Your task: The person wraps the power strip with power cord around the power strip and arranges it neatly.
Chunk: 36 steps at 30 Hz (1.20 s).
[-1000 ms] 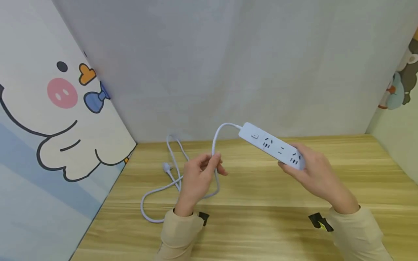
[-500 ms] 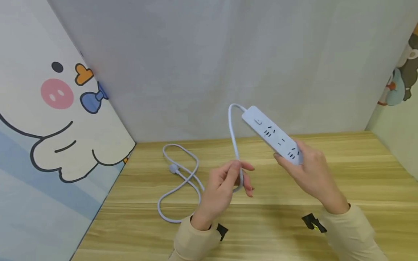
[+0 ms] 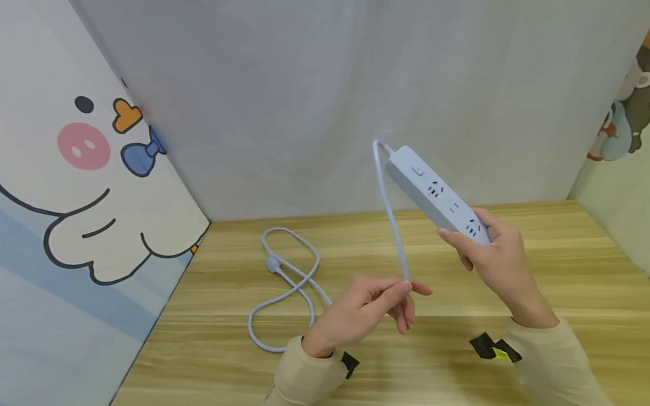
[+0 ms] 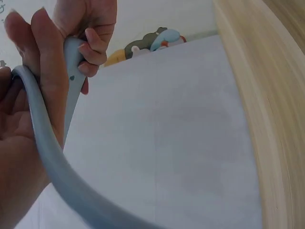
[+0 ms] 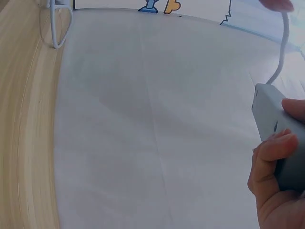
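A white power strip [image 3: 439, 194] with a switch and several sockets is held up off the table, tilted with its cord end up and to the left. My right hand [image 3: 500, 259] grips its lower end, thumb along one side and fingers around the other. From the upper end the white cord [image 3: 391, 214] bends over and runs down to my left hand [image 3: 373, 307], which pinches it between thumb and forefinger. In the left wrist view the cord [image 4: 57, 167] passes across the palm. The rest of the cord lies in loose loops on the table, with the plug [image 3: 272, 264] beside them.
The wood-grain table [image 3: 213, 372] meets a pale grey cloth backdrop [image 3: 284, 113] at the back. A panel with a cartoon bird [image 3: 83, 146] stands at the left, and another printed panel [image 3: 619, 124] at the right.
My left hand has moved right and downward, drawing the cord along. The power strip's cord end has risen and tilted more steeply; the loops on the table shifted right.
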Each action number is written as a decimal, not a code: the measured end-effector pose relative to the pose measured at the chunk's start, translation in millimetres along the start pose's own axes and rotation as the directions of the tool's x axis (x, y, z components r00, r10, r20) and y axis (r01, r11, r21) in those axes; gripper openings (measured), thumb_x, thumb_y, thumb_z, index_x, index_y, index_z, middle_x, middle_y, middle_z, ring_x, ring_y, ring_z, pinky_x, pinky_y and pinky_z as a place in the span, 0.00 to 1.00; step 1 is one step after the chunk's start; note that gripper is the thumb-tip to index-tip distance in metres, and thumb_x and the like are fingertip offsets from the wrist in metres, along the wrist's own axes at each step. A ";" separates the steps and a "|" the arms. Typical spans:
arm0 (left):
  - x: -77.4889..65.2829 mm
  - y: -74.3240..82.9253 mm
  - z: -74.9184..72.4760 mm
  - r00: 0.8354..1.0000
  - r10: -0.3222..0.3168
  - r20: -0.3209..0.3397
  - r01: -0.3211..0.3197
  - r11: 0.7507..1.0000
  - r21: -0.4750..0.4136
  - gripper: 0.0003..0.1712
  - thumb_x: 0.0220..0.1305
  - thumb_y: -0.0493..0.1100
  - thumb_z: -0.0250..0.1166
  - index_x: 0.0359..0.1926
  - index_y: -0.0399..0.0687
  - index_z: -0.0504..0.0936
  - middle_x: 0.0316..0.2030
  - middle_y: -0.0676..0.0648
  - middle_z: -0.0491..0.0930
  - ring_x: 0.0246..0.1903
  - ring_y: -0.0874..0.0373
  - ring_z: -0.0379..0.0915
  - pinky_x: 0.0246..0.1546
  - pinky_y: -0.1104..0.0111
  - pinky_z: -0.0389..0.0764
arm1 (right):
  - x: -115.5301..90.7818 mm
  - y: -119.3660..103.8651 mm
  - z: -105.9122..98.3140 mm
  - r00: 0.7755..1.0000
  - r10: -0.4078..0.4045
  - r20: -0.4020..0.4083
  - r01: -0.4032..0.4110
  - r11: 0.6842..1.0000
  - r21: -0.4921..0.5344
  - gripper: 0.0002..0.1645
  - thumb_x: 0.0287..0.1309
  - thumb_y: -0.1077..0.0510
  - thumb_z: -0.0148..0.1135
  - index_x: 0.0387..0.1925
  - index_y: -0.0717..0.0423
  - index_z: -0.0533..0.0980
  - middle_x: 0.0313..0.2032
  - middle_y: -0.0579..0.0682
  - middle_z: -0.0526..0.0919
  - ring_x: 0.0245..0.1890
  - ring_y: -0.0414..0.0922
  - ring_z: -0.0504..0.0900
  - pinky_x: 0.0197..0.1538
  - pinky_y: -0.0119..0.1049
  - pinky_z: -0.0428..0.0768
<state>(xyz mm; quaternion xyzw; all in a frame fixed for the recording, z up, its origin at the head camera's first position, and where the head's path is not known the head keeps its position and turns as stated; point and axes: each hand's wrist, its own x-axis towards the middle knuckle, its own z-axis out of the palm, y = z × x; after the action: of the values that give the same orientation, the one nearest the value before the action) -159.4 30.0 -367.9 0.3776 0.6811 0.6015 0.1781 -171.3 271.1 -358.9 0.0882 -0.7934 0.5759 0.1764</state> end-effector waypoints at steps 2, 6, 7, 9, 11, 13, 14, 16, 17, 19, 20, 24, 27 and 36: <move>0.2 -1.8 -1.0 0.998 -0.045 0.043 0.046 0.999 -0.026 0.25 0.82 0.46 0.48 0.36 0.31 0.83 0.48 0.34 0.83 0.24 0.65 0.80 0.37 0.65 0.87 | -0.3 0.3 -0.8 1.000 0.012 0.015 -0.014 0.997 0.076 0.18 0.64 0.60 0.69 0.55 0.56 0.77 0.24 0.43 0.77 0.16 0.40 0.71 0.18 0.33 0.69; 3.0 -11.4 -4.7 0.990 -0.102 0.101 0.107 0.993 -0.041 0.24 0.80 0.45 0.51 0.36 0.31 0.85 0.37 0.35 0.84 0.20 0.62 0.76 0.37 0.67 0.86 | -2.0 2.7 -5.3 0.978 -0.116 0.174 0.047 0.934 0.354 0.19 0.64 0.72 0.60 0.55 0.58 0.79 0.30 0.45 0.80 0.17 0.41 0.71 0.13 0.37 0.64; 4.1 -14.9 -6.0 0.986 -0.116 0.116 0.121 0.992 -0.041 0.24 0.80 0.45 0.52 0.36 0.31 0.86 0.34 0.36 0.84 0.19 0.61 0.75 0.35 0.68 0.85 | -3.6 2.5 -7.8 0.961 -0.143 0.237 0.034 0.911 0.411 0.21 0.63 0.75 0.57 0.55 0.58 0.79 0.31 0.46 0.81 0.16 0.42 0.70 0.12 0.38 0.63; 5.5 -22.4 -9.9 0.980 -0.138 0.143 0.147 0.988 -0.054 0.24 0.79 0.46 0.54 0.35 0.32 0.87 0.29 0.39 0.83 0.17 0.61 0.73 0.32 0.70 0.83 | -6.7 2.5 -13.6 0.908 -0.210 0.363 0.019 0.885 0.465 0.25 0.60 0.78 0.54 0.56 0.60 0.79 0.34 0.47 0.82 0.16 0.44 0.69 0.11 0.39 0.61; 5.9 -29.9 -16.2 0.979 -0.135 0.152 0.149 0.985 -0.082 0.22 0.79 0.46 0.54 0.39 0.31 0.86 0.27 0.40 0.83 0.15 0.61 0.72 0.27 0.70 0.81 | -9.9 1.7 -20.0 0.859 -0.210 0.467 -0.012 0.903 0.428 0.26 0.57 0.76 0.54 0.57 0.59 0.79 0.36 0.47 0.84 0.15 0.45 0.69 0.10 0.37 0.62; 4.8 -36.8 -24.4 0.983 -0.114 0.142 0.129 0.987 -0.099 0.19 0.78 0.46 0.56 0.46 0.32 0.84 0.27 0.42 0.83 0.14 0.62 0.70 0.20 0.69 0.76 | -11.2 1.1 -25.8 0.811 -0.209 0.546 -0.012 0.927 0.374 0.27 0.55 0.74 0.56 0.56 0.57 0.79 0.38 0.46 0.85 0.16 0.43 0.71 0.11 0.34 0.65; 3.1 -40.8 -29.7 0.989 -0.075 0.127 0.086 0.993 -0.083 0.18 0.77 0.44 0.57 0.47 0.31 0.83 0.27 0.43 0.83 0.13 0.62 0.70 0.18 0.68 0.77 | -10.8 1.4 -27.9 0.782 -0.230 0.579 0.004 0.931 0.365 0.28 0.53 0.74 0.57 0.56 0.57 0.79 0.40 0.46 0.86 0.19 0.43 0.74 0.13 0.33 0.69; -0.5 -44.4 -38.9 0.994 -0.085 0.062 0.088 0.994 -0.057 0.17 0.74 0.45 0.60 0.47 0.33 0.85 0.26 0.48 0.84 0.14 0.65 0.70 0.16 0.69 0.75 | -9.6 2.1 -31.5 0.715 -0.258 0.650 0.010 0.933 0.360 0.30 0.50 0.75 0.59 0.56 0.56 0.80 0.42 0.46 0.87 0.24 0.41 0.79 0.18 0.32 0.75; -2.3 -45.7 -43.1 0.994 -0.104 0.031 0.106 0.994 -0.042 0.16 0.72 0.45 0.62 0.45 0.35 0.86 0.25 0.51 0.84 0.14 0.65 0.69 0.16 0.70 0.74 | -8.7 2.3 -32.3 0.671 -0.277 0.688 0.012 0.932 0.364 0.30 0.50 0.76 0.60 0.56 0.56 0.80 0.42 0.46 0.88 0.27 0.40 0.81 0.21 0.32 0.78; -6.2 -46.4 -50.6 0.982 -0.184 -0.030 0.183 0.982 -0.038 0.15 0.67 0.47 0.67 0.34 0.37 0.88 0.17 0.55 0.78 0.14 0.66 0.66 0.16 0.72 0.71 | -7.6 2.3 -33.4 0.581 -0.289 0.761 0.004 0.936 0.352 0.29 0.49 0.76 0.64 0.55 0.57 0.81 0.44 0.47 0.88 0.32 0.39 0.84 0.27 0.34 0.82; -7.8 -45.9 -53.5 0.971 -0.230 -0.063 0.226 0.972 -0.060 0.15 0.65 0.47 0.69 0.31 0.38 0.88 0.16 0.56 0.77 0.13 0.66 0.65 0.16 0.73 0.69 | -7.4 1.9 -33.8 0.542 -0.281 0.792 -0.004 0.941 0.337 0.29 0.49 0.75 0.66 0.54 0.57 0.81 0.44 0.47 0.89 0.35 0.40 0.85 0.30 0.35 0.83; -7.6 -44.1 -59.3 0.921 -0.372 -0.112 0.352 0.921 -0.164 0.13 0.61 0.45 0.73 0.25 0.42 0.86 0.10 0.54 0.69 0.10 0.64 0.58 0.14 0.73 0.63 | -5.7 2.4 -35.0 0.440 -0.228 0.868 0.039 0.971 0.235 0.24 0.53 0.69 0.69 0.53 0.54 0.82 0.43 0.47 0.89 0.34 0.38 0.86 0.31 0.33 0.84; -5.9 -42.1 -59.6 0.900 -0.413 -0.140 0.384 0.903 -0.190 0.13 0.60 0.45 0.74 0.24 0.42 0.85 0.12 0.55 0.69 0.11 0.64 0.58 0.14 0.73 0.63 | -5.6 1.4 -34.7 0.448 -0.148 0.882 0.112 0.988 0.109 0.20 0.56 0.62 0.71 0.51 0.48 0.83 0.41 0.43 0.89 0.33 0.35 0.85 0.30 0.31 0.82; -4.0 -15.5 -46.9 0.880 -0.402 -0.253 0.358 0.911 -0.206 0.24 0.69 0.57 0.66 0.39 0.38 0.87 0.16 0.53 0.72 0.13 0.63 0.63 0.18 0.73 0.69 | 0.9 3.3 -26.6 0.642 0.103 0.760 0.149 0.955 -0.255 0.13 0.59 0.50 0.72 0.42 0.50 0.82 0.34 0.40 0.86 0.28 0.32 0.78 0.30 0.29 0.78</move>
<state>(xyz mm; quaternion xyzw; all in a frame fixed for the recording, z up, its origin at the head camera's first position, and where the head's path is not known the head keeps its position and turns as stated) -194.1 -4.9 -373.6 0.1292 0.7124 0.6539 0.2196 -168.5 297.4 -354.2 0.3062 -0.8683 0.3571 -0.1576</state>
